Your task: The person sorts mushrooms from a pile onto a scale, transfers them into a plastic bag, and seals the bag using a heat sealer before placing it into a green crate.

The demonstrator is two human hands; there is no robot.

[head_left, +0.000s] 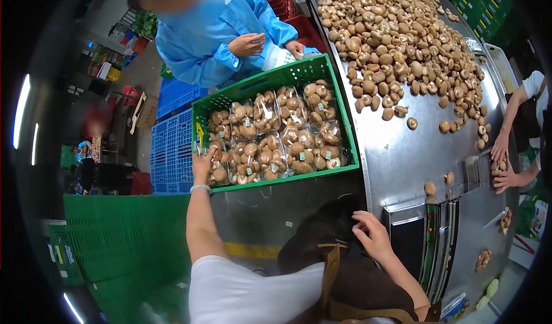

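In the head view, the green crate of packed mushrooms lies ahead, beside the metal bench. The left hand reaches over its near left corner, touching a pack; the right hand, fingers loosely curled, hovers apart from it.

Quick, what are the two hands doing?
Left hand: at the green crate; whether it grips can't be told.
Right hand: open, fingers loosely bent, nothing seen in it.
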